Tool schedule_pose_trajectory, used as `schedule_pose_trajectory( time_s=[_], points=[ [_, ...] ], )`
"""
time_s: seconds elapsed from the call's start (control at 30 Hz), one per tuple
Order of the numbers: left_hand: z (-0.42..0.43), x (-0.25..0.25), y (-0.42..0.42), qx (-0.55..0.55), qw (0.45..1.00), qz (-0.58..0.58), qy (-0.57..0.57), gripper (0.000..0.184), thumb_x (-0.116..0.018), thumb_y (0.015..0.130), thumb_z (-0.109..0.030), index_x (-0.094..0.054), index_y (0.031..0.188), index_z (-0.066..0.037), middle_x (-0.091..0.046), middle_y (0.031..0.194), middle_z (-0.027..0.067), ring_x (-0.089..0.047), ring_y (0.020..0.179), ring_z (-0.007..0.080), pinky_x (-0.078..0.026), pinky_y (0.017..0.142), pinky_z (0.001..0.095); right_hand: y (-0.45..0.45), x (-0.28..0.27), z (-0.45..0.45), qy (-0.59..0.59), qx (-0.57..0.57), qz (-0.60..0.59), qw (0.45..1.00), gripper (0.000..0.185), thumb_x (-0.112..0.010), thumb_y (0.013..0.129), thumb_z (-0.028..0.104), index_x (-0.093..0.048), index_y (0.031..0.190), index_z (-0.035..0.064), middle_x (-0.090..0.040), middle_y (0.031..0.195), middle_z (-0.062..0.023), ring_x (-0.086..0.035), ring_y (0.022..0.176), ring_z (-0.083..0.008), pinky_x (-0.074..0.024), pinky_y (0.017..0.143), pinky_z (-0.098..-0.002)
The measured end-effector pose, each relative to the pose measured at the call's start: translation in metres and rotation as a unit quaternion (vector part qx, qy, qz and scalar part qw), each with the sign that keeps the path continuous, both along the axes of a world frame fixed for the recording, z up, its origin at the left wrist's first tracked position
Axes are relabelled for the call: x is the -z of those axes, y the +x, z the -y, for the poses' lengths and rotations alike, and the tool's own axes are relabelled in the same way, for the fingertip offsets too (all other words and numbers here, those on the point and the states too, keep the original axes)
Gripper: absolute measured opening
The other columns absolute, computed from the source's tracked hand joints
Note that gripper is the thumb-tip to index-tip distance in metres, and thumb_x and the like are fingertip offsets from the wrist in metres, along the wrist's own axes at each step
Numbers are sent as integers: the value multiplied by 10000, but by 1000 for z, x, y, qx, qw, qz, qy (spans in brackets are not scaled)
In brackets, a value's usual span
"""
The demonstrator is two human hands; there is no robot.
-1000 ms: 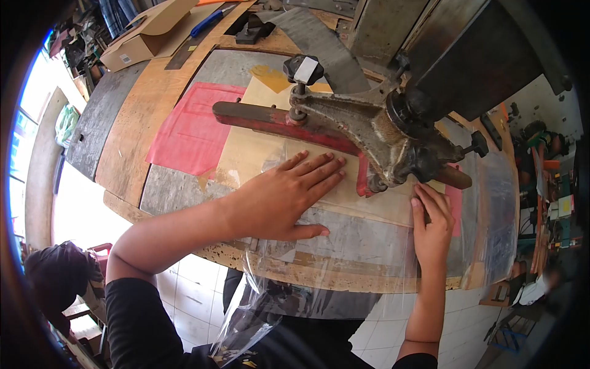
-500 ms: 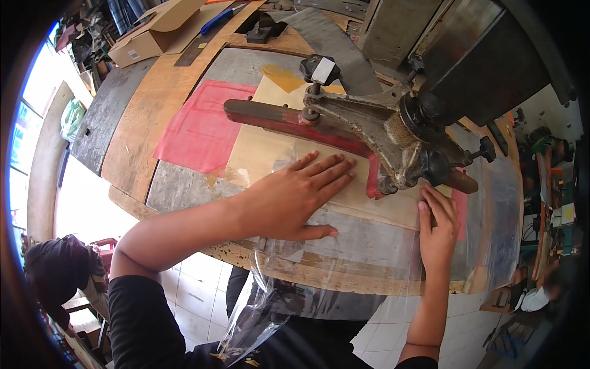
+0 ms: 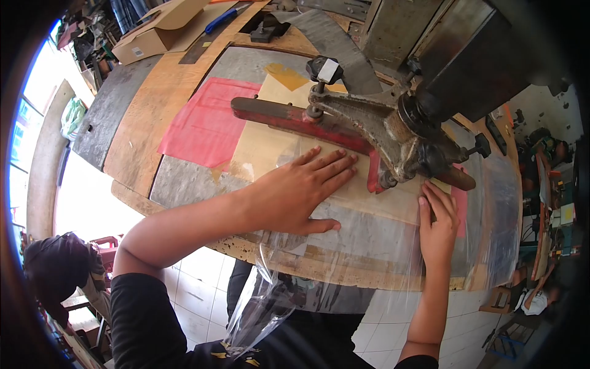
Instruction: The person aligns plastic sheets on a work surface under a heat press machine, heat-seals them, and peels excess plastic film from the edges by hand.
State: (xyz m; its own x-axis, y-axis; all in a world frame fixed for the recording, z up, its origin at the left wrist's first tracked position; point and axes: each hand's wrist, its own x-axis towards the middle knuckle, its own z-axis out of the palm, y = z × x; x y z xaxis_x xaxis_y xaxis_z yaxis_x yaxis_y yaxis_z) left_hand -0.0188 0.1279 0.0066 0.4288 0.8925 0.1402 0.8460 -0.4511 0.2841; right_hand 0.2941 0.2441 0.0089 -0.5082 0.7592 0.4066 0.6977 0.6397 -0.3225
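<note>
Pressing with fingers fairly flat, the left hand rests on clear film over the tan sheet, which runs under the bar. Right hand curled; grip undetermined. Advisable: film smooth, fingertips clear.

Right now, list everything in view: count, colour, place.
Worktable: 1, grey-brown, centre.
Machine: 1, grey, above worktable.
Bar: 1, dark and red, under machine.
Tan sheet: 1 visible, tan, under bar.
Red sheet: 2 parts, red, flanking tan sheet.
Film: count unclear, clear, over near edge.
Box: 1, brown, far left.
Tool handle: 1, blue, beside box.
Other people: at least 1, lower left.
Left hand: 1, flat over tan sheet.
Right hand: 1, fingers near tan sheet.
</note>
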Motion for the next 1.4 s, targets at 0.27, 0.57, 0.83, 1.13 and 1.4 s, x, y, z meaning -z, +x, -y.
schedule_pose_trajectory(
  time_s=[0.27, 0.57, 0.83, 1.13, 1.4],
  points=[
    [3, 5, -6, 13, 1000, 24, 10, 897, -599, 1017, -531, -279, 1644, 24, -278, 1718, 224, -240, 1613, 351, -205, 1323, 530, 3, 0, 2, -3, -9, -11, 1000, 268, -689, 995, 93, -757, 1228, -19, -738, 1284, -129, -659, 1155, -306, -529, 1031, -409],
    [71, -13, -19, -64, 994, 82, -23, 710, -542, 1070, -492, -443, 1587, -16, -343, 1702, 199, -272, 1602, 357, -212, 1322, 498, 36, 3, 39, -46, -37, -8, 998, 401, -691, 1007, 149, -684, 1387, 21, -676, 1429, -113, -572, 1356, -319, -436, 1169, -445],
    [146, 7, -1, -203, 957, 190, 82, 545, -545, 1033, -496, -693, 1319, -56, -581, 1551, 142, -525, 1460, 341, -353, 1241, 563, 60, 21, 93, 44, -8, -111, 993, 206, -689, 1018, 153, -784, 1129, 9, -765, 1223, -91, -645, 1230, -296, -473, 1099, -428],
    [143, 8, 3, -255, 943, 168, 136, 377, -694, 942, -347, -753, 1208, -85, -668, 1453, 94, -605, 1378, 294, -422, 1191, 529, 62, 29, 92, 96, 16, -201, 975, 159, -674, 998, 110, -775, 935, 5, -783, 1011, -73, -700, 1038, -275, -513, 976, -408],
    [143, 10, 4, -250, 940, 185, 143, 443, -622, 963, -443, -757, 1175, -78, -691, 1423, 115, -619, 1366, 337, -418, 1183, 576, 61, 31, 91, 101, 11, -221, 970, 202, -656, 1020, 129, -764, 904, 3, -778, 970, -71, -702, 981, -264, -513, 930, -398]
  ],
)
